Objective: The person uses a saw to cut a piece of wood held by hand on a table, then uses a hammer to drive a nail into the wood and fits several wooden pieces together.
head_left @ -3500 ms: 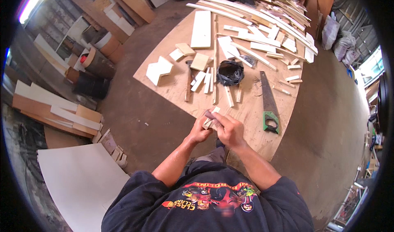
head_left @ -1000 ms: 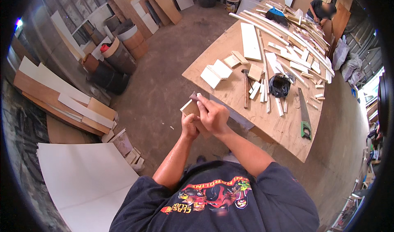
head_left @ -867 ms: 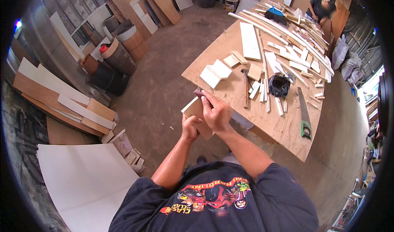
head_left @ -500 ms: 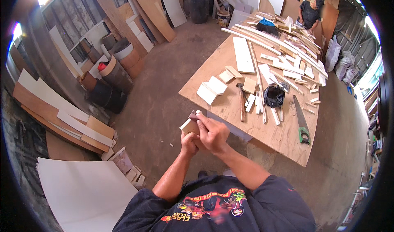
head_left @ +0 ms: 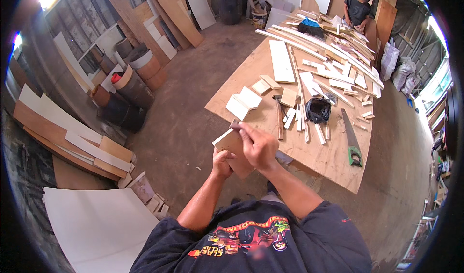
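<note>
In front of my chest, my left hand (head_left: pixel 223 164) grips a small flat wooden board (head_left: pixel 240 165) by its lower left side, thumb across its face. The board is tilted, and a pale edge faces up and left. My right hand (head_left: pixel 261 147) is closed over a folded brown piece of sandpaper (head_left: pixel 236 124), pressed at the board's upper corner. Much of the sandpaper is hidden by the fingers. Just beyond my hands, a pale joined wood piece (head_left: pixel 243 102) lies on the table's near left corner.
The wooden worktable (head_left: pixel 328 164) carries a hammer (head_left: pixel 279 116), a handsaw (head_left: pixel 353 142), a black plastic bag (head_left: pixel 319 110) and many strips of wood. A co-worker (head_left: pixel 358 9) is at its far end. Drums (head_left: pixel 122 111) and leaning boards stand left; a white sheet (head_left: pixel 96 224) lies lower left.
My right hand has moved slightly right and away from my left hand, with the sandpaper shifting along the board's top. More of the board's face now shows. The view has shifted slightly.
</note>
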### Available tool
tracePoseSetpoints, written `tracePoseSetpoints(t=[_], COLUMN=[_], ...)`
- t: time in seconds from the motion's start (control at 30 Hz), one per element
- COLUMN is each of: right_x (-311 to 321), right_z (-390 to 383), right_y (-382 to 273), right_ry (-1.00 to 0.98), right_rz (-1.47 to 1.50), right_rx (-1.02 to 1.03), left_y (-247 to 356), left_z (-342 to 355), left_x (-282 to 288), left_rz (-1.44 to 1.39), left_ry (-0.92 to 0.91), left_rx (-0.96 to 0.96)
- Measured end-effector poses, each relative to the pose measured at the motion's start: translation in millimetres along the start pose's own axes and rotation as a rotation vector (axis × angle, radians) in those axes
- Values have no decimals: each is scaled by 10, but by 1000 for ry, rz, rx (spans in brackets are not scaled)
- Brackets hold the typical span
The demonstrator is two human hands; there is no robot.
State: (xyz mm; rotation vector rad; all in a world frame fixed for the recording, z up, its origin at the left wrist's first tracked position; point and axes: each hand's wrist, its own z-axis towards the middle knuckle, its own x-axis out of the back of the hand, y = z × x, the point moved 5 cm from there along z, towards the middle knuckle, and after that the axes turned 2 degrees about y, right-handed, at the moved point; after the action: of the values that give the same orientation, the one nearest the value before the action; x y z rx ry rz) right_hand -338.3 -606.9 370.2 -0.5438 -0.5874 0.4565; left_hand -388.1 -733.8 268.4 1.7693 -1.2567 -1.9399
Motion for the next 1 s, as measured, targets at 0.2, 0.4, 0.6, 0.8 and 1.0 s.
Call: tracePoseSetpoints(t=[0.2,0.4,0.6,0.8,1.0], right_x=[57,140,249,399,505], right_z=[39,65,119,328,408], right_y=[-89,43,58,311,310], right_ry=[-234,-182,-210,-189,-393], right_rz=[-140,19,97,213,49], right_rx=[88,83,59,-156,-137], left_y=[-70,-97,-230,-97,65], left_z=[188,192,296,341,335], left_x=[-19,-197,-88,-294,-631], left_rz=[138,161,289,656,861], left_ry=[-72,-98,-142,-315,-363], left_rx=[-49,-14,-72,-76,-361])
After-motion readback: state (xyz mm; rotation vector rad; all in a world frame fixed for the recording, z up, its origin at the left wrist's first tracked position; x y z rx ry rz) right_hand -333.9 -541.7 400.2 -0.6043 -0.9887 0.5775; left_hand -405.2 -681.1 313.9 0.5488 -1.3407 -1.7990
